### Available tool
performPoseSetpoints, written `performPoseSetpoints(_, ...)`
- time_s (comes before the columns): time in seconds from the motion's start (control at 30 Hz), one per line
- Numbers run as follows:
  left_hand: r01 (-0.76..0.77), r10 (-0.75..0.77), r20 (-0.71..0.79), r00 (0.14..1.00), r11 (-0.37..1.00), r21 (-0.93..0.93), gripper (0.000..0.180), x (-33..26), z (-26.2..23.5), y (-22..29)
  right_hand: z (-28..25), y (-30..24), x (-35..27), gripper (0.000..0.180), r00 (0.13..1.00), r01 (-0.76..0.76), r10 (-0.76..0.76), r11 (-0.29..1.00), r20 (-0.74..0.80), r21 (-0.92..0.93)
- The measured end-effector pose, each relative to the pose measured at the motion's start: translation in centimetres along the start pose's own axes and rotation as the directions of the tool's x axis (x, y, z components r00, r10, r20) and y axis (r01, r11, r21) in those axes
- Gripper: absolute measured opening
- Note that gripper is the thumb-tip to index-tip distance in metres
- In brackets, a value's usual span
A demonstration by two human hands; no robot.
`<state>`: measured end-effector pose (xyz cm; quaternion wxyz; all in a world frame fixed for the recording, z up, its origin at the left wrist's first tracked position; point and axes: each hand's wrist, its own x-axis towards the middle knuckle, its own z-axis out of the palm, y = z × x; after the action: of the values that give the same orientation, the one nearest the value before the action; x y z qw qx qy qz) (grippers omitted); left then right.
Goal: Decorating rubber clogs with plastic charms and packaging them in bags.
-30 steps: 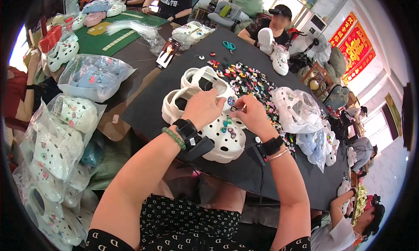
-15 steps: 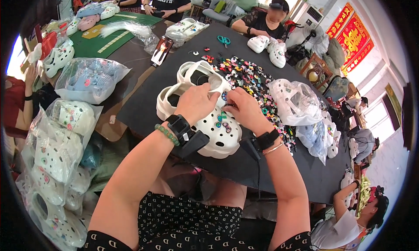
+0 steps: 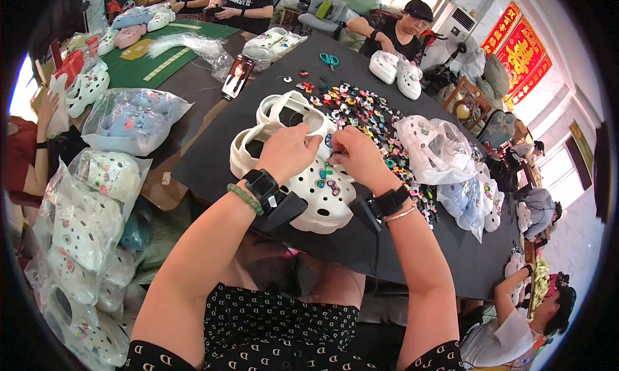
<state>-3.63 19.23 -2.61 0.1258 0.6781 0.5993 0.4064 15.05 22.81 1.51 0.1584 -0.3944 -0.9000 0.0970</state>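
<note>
A pair of white clogs (image 3: 313, 211) stands side by side on the black tabletop, toes toward me and heel straps at the far side. Colourful shoe charms (image 3: 333, 188) sit in the holes of the right clog's upper, among them green ones and a game-controller shape. My left hand (image 3: 290, 150) is closed over the clogs' uppers, its fingers curled into the right clog's opening. My right hand (image 3: 362, 153) pinches a small dark charm at that clog's right side, mostly hidden by the fingers. Beside it shows a round blue charm (image 3: 328, 140).
A large heap of loose charms (image 3: 361, 106) spreads beyond the clogs. Bagged clogs (image 3: 433, 150) lie at the right and more bagged clogs (image 3: 87, 232) are stacked at the left. Teal scissors (image 3: 329, 59) and a phone (image 3: 238, 78) lie farther back. Co-workers sit around.
My right hand has shifted very slightly at the clog's side. My left hand keeps its hold. Across the table, a co-worker's head and hand have moved.
</note>
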Motion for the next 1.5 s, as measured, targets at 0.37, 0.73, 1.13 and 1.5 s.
performPoseSetpoints(0.37, 0.074, -0.075, 0.042, 0.996, 0.997, 0.023, 0.036, -0.3, -0.5, 0.4, 0.2, -1.1, -1.2, 0.022, 0.986, 0.137, -0.156, 0.963, -0.065, -0.231)
performPoseSetpoints(0.73, 0.057, -0.057, 0.035, 0.998, 0.998, 0.016, 0.036, -0.4, -0.3, 0.6, -0.9, -0.4, -1.4, 0.021, 0.952, 0.297, -0.306, 0.924, 0.001, -0.241)
performPoseSetpoints(1.13, 0.009, -0.009, 0.015, 1.0, 1.0, -0.014, 0.035, -0.1, 0.0, 0.1, -0.7, -0.4, -1.1, 0.025, 0.975, 0.21, -0.217, 0.971, -0.049, -0.113)
performPoseSetpoints(1.5, 0.041, -0.04, 0.034, 0.999, 0.998, -0.04, 0.035, 0.0, 0.0, 0.0, -0.7, 0.0, -0.2, 0.02, 0.996, 0.08, -0.075, 0.985, -0.038, 0.152)
